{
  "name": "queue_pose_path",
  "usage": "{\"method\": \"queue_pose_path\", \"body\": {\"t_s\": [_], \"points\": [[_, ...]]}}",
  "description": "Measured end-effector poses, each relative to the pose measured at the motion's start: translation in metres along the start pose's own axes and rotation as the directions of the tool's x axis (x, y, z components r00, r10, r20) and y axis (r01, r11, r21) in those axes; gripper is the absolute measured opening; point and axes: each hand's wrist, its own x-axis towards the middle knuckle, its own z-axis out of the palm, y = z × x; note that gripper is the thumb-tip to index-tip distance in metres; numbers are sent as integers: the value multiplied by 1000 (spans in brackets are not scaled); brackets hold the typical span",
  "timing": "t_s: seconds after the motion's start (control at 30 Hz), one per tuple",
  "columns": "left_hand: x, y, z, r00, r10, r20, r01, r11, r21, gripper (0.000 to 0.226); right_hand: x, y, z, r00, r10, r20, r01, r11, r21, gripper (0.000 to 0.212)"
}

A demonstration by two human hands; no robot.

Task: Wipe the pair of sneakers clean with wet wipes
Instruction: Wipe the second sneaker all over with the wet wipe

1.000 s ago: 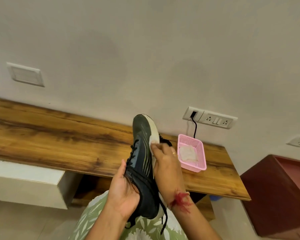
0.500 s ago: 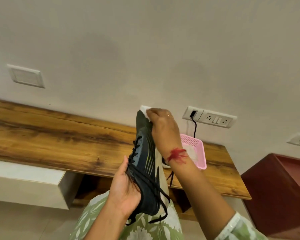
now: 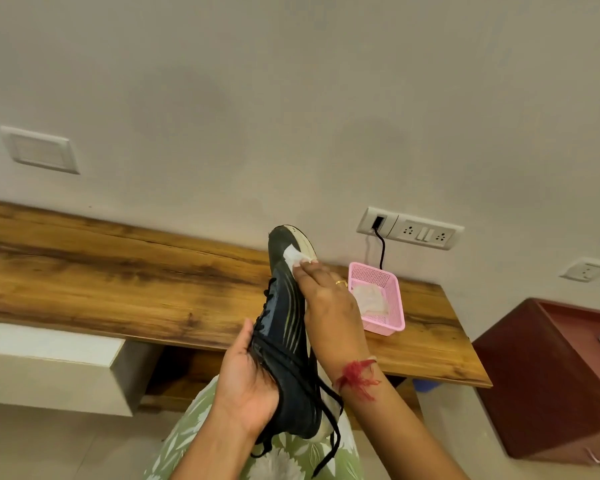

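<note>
A black sneaker (image 3: 284, 327) with a white sole and loose black laces stands toe-up in front of me. My left hand (image 3: 248, 386) grips it from the left at the laces and heel. My right hand (image 3: 329, 306) lies against the shoe's right side, its straight fingers pressing a white wet wipe (image 3: 293, 255) onto the toe near the sole edge. A red thread is tied round my right wrist. Only one sneaker is in view.
A long wooden shelf (image 3: 118, 282) runs along the wall. A pink basket (image 3: 378, 299) with whitish wipes in it stands on its right part, below a switch panel (image 3: 409, 230) with a black cable. A dark red cabinet (image 3: 551, 375) stands at right.
My right hand slid the wipe up over the tip of the toe, then back down a little to the toe's side. My left hand kept its hold on the sneaker.
</note>
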Motion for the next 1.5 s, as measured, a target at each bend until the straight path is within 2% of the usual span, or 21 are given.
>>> {"method": "queue_pose_path", "body": {"t_s": [0.27,0.43,0.53,0.67,0.77,0.87,0.97,1.03,1.2,1.3,1.43,1.5], "points": [[1,14,-8,998,62,18,-61,997,-56,52,-50,-11,7,991,23,130,-38,993,113,64],[1,15,-9,997,77,4,-77,997,-24,51,-67,-5,1,988,-9,152,-3,997,81,53],[1,13,-6,996,86,-3,-86,995,-39,50,-76,-9,-7,982,-5,190,-6,998,62,59],[2,16,-8,994,102,-23,-103,993,-55,51,-94,-15,-14,958,3,288,-25,997,72,65],[3,20,-11,993,116,-17,-117,991,-63,51,-86,-20,-36,908,66,413,-124,986,116,53],[3,20,-11,993,122,6,-121,990,-68,48,-62,-7,-62,914,110,391,-209,953,219,43],[4,18,-6,994,109,31,-108,994,-36,49,-16,-6,-67,984,151,97,-174,936,306,37],[3,17,-4,994,106,37,-107,994,9,48,22,-11,-52,990,139,28,-140,928,346,34],[0,14,-1,997,76,-3,-76,996,53,48,80,-12,-2,999,18,32,-27,957,289,33],[1,16,-5,998,59,-20,-59,998,4,48,69,-12,7,996,-46,75,26,969,247,32],[6,15,-12,1000,1,-8,-2,996,-87,49,32,-9,7,992,-44,120,19,978,206,36],[8,15,-13,1000,-12,8,13,992,-128,49,13,-9,5,979,-67,194,30,981,190,38]]}}
